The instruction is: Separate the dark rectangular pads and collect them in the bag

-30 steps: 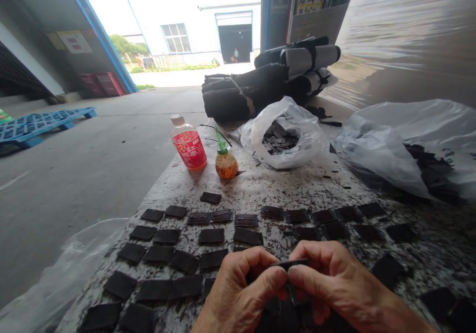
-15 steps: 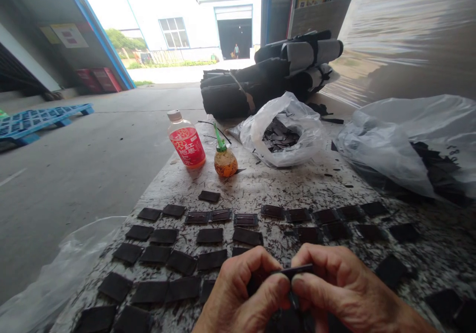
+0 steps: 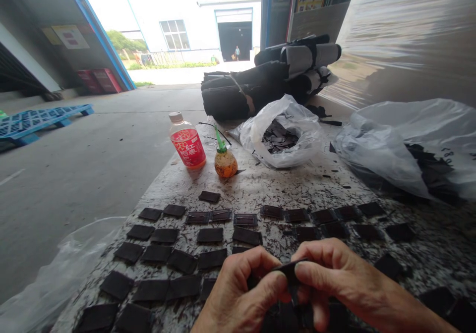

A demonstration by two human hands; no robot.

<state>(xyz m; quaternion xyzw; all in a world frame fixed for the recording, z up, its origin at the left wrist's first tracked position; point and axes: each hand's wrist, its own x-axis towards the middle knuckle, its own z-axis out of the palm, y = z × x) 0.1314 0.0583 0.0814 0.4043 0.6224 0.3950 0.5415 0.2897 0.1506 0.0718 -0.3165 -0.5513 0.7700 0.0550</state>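
Observation:
Between both my hands is a small flat black piece (image 3: 289, 269), held up over the near part of the table. My left hand (image 3: 250, 286) pinches its left end between thumb and fingers. The thumb and forefinger of my right hand (image 3: 334, 276) close on its right end. Beyond and beside them, several black rectangular pieces (image 3: 154, 254) lie in loose rows on the table (image 3: 163, 184). Some in the back row, such as one piece with a shiny edge (image 3: 245, 220), show clear film. My hands hide part of the nearest pieces.
A red-labelled bottle (image 3: 188, 147) and a small green-nozzled squeeze bottle (image 3: 225, 163) stand behind the rows. A plastic bag of black scraps (image 3: 275, 159) and a second bag (image 3: 386, 149) lie back right. Black rolls (image 3: 245, 92) are stacked behind. Far off, a person (image 3: 237, 53) stands by a doorway.
My right thumb has shifted up and right along the black piece, and the right hand has risen slightly. The piece now shows more of its flat face. My left hand stays nearly in place.

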